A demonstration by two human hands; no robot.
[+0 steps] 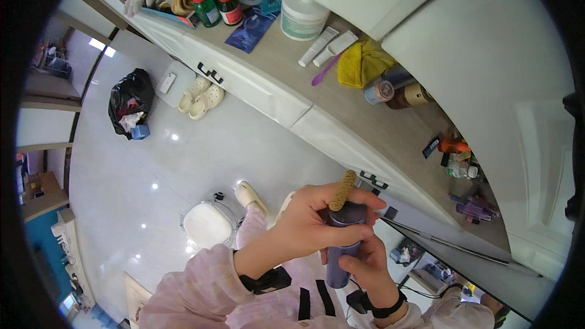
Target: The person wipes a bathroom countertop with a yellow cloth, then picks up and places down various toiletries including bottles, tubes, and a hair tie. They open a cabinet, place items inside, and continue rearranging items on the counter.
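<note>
A translucent purple-blue bottle (pixel 339 262) with a dark cap (pixel 349 214) stands roughly upright between my hands, low and right of centre. My left hand (pixel 320 219) grips its upper part around the cap. Lower down, my right hand (pixel 365 260) holds the bottle's body, the thumb lying across it. A tan, rough-textured ring or band (pixel 343 190) rests by the cap, near the fingers of my left hand; how it is held there is not plain.
A long counter (pixel 274 66) runs diagonally above, bearing a white pump tub (pixel 304 14), two tubes, a purple spoon (pixel 326 71), a yellow cloth (pixel 363 64), jars and bottles. On the floor are a round stool (pixel 208 225), cream clogs (pixel 205 99) and a black bag (pixel 131 96). A mirror stands at lower right.
</note>
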